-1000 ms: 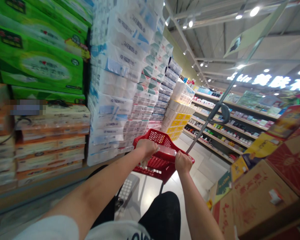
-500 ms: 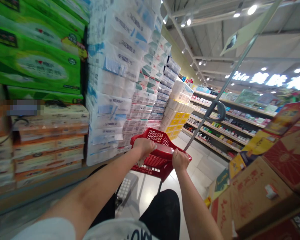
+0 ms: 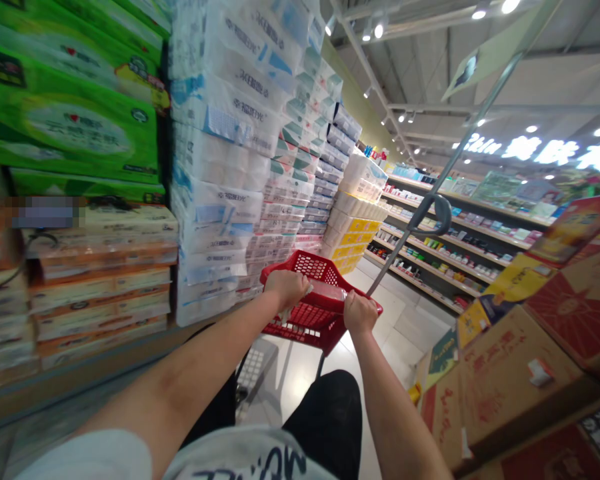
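Observation:
A red plastic shopping cart (image 3: 320,320) with a perforated basket stands in front of me at the centre of the head view. Its handle (image 3: 329,291) runs between my two hands. My left hand (image 3: 287,289) is wrapped round the left part of the handle, and something thin and whitish hangs beneath its fingers. The right end of the handle is in the closed fist of my right hand (image 3: 361,312). A grey metal pole (image 3: 395,257) rises from behind my right hand toward the upper right; its lower end is hidden.
Stacked white paper packs (image 3: 220,167) and green tissue packs (image 3: 80,120) line the left. Cardboard cartons (image 3: 520,373) are piled at the right. Farther off are stocked shelves (image 3: 445,247) beyond the pale tiled floor (image 3: 405,317). A sign hangs near the pole's top.
Both hands keep their hold on the cart handle. The view has shifted slightly, and the cart appears a little higher in it. My legs have shifted slightly.

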Motion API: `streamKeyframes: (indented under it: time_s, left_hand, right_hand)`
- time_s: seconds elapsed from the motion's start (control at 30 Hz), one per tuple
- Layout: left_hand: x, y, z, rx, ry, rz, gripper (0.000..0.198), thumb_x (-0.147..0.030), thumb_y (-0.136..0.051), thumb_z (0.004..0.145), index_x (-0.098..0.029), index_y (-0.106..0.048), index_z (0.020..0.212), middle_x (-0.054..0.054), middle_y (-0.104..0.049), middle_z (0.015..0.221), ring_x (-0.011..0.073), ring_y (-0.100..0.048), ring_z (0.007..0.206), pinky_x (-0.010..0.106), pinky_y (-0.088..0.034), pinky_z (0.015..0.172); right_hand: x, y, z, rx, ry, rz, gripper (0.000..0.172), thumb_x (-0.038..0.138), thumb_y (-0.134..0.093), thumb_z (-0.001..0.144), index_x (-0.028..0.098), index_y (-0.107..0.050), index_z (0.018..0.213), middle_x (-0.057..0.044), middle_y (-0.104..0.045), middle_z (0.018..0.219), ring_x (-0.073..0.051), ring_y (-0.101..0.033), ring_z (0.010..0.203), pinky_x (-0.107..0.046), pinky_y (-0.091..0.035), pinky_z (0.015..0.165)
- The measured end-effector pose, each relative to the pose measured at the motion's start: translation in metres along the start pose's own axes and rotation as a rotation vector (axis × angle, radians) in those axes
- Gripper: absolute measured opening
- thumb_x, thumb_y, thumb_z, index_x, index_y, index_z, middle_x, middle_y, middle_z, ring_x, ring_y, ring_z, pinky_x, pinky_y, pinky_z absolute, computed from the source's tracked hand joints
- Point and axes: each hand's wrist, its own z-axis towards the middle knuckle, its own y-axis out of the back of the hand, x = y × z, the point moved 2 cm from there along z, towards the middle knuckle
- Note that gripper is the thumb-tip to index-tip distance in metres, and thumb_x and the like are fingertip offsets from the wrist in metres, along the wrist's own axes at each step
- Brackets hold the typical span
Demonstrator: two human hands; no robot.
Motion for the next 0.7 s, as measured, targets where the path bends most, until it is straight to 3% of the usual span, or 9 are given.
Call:
streamKeyframes:
  time_s: [0.2,0.27,0.37,0.43,0.6,0.7]
  left_hand:
    - [0.001,-0.004,-0.019,-0.229,-0.069,0.023,0.039,-0.037,-0.030,0.095,-0.017,-0.064,0.096,0.011,-0.069,0.090,0.0252,-0.062,0.090,0.040,-0.041,0.081]
    - [0.002,-0.002,-0.015,-0.182,-0.030,0.040,0.040,-0.037,-0.029,0.096,-0.017,-0.064,0.094,0.011,-0.069,0.091,0.0256,-0.063,0.089,0.040,-0.042,0.080]
    - [0.002,0.000,-0.001,0.051,-0.031,0.079,0.040,-0.036,-0.031,0.095,-0.017,-0.066,0.092,0.011,-0.071,0.091,0.0253,-0.065,0.084,0.037,-0.044,0.075]
    - [0.000,0.001,0.003,0.133,-0.071,0.113,0.041,-0.035,-0.030,0.095,-0.017,-0.066,0.095,0.011,-0.071,0.092,0.0250,-0.066,0.083,0.036,-0.044,0.073]
    - [-0.004,0.001,-0.004,-0.043,-0.088,0.144,0.048,-0.040,-0.022,0.096,-0.017,-0.065,0.100,0.012,-0.070,0.099,0.0263,-0.064,0.094,0.037,-0.043,0.081]
    - [-0.001,-0.002,0.002,0.062,-0.050,0.147,0.048,-0.042,-0.023,0.096,-0.018,-0.065,0.098,0.011,-0.071,0.097,0.0252,-0.065,0.091,0.036,-0.044,0.078]
  right_hand:
    - [0.002,0.000,0.000,0.012,0.002,-0.020,0.047,0.024,-0.034,0.096,0.016,-0.067,0.064,-0.008,-0.069,0.065,-0.018,-0.061,0.061,-0.032,-0.033,0.072]
    - [0.001,-0.001,0.000,0.010,0.005,-0.017,0.047,0.025,-0.034,0.097,0.016,-0.067,0.064,-0.008,-0.069,0.065,-0.018,-0.061,0.061,-0.032,-0.033,0.072]
    - [-0.001,-0.003,-0.001,0.020,-0.011,-0.006,0.048,0.026,-0.034,0.096,0.016,-0.067,0.064,-0.008,-0.070,0.066,-0.017,-0.061,0.062,-0.031,-0.032,0.072]
    - [-0.002,-0.004,-0.001,0.025,-0.027,0.005,0.047,0.027,-0.035,0.096,0.015,-0.068,0.065,-0.008,-0.070,0.067,-0.018,-0.061,0.064,-0.031,-0.032,0.073]
    - [-0.002,-0.002,-0.001,0.026,-0.057,0.028,0.048,0.027,-0.033,0.097,0.015,-0.070,0.067,-0.008,-0.071,0.068,-0.018,-0.062,0.066,-0.032,-0.032,0.073]
    - [-0.002,0.000,0.000,0.044,-0.062,0.033,0.048,0.027,-0.033,0.097,0.016,-0.070,0.068,-0.008,-0.071,0.070,-0.019,-0.063,0.067,-0.033,-0.032,0.073]
